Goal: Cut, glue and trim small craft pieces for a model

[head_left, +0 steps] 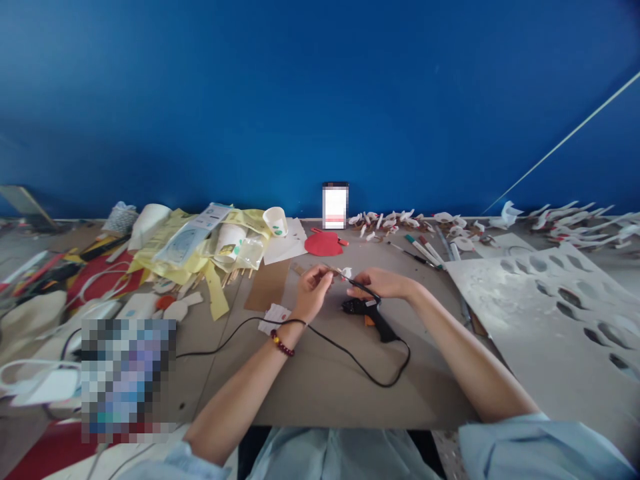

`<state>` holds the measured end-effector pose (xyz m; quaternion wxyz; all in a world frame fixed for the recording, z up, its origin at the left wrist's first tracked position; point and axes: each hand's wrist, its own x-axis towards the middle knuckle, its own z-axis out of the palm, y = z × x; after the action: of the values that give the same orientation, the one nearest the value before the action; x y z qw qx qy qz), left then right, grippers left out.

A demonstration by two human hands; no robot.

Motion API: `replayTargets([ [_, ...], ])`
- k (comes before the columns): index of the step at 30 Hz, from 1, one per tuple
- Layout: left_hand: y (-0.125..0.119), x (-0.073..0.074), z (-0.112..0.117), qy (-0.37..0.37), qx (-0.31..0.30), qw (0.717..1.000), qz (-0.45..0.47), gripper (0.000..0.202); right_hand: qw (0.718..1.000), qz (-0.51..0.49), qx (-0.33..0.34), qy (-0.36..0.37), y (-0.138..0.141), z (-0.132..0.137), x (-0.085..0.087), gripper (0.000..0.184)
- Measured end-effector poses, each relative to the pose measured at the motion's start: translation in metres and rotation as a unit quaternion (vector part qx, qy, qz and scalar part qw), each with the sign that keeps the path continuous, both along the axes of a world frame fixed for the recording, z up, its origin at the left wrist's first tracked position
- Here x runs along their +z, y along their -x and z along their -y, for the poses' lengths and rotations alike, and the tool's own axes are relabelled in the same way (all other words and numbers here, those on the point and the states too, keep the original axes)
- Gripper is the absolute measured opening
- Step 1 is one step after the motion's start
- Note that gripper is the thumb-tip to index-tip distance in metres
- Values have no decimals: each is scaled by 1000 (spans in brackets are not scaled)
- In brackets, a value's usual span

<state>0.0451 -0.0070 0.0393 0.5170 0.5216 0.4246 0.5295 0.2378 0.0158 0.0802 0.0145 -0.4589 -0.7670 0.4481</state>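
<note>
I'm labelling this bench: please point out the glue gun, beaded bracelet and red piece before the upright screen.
Glue gun [383, 324]: head view, black handle.
Beaded bracelet [283, 347]: head view, dark beads.
Red piece [323, 245]: head view, middle of its upper face.

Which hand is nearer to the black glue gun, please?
Right. The right hand is just above the black glue gun in the picture; the left hand is farther away, off to its left.

Beyond left hand [315, 290], paper cup [275, 222] is tilting; yellow packaging [155, 238] is spreading farther left. Beyond right hand [377, 283], markers [420, 249] are lying aslant; well out to its right, perforated white sheet [500, 300] is resting. Past both hands, phone [335, 205] is standing before blue wall [320, 100], red piece [323, 244] lying just in front.
</note>
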Motion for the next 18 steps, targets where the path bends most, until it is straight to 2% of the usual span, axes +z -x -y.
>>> replayTargets([
  [18, -1, -2, -1, 20, 10, 1000, 4, 25, 1000, 9, -20, -2, 0, -1, -4, 54],
])
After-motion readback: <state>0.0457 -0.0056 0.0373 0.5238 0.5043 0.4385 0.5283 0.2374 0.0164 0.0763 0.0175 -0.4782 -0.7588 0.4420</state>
